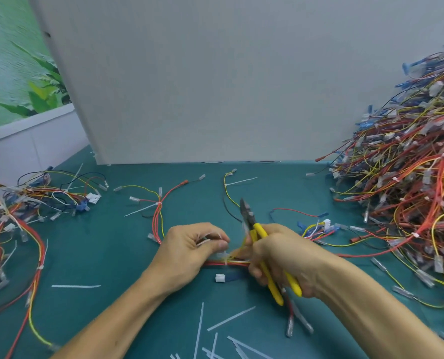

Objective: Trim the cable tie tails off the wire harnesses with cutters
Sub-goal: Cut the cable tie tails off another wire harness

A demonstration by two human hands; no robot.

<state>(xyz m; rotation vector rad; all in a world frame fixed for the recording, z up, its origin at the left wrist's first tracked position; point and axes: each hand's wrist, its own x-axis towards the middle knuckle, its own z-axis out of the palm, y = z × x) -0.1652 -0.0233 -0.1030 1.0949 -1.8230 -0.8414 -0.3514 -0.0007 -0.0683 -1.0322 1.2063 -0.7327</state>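
Note:
A wire harness (161, 221) of red and yellow wires lies on the green mat in front of me, with a white cable tie (224, 256) on its bundle between my hands. My left hand (189, 248) pinches a white tie piece just above the bundle. My right hand (280, 257) grips yellow-handled cutters (257, 231), jaws pointing up and away from the tie. Another tie on the same harness (159, 204) keeps its long tail.
A big heap of harnesses (407, 182) fills the right side. A smaller pile of harnesses (21, 203) lies at the left. Cut white tie tails (215, 330) litter the mat near me. A grey board (215, 86) stands behind the mat.

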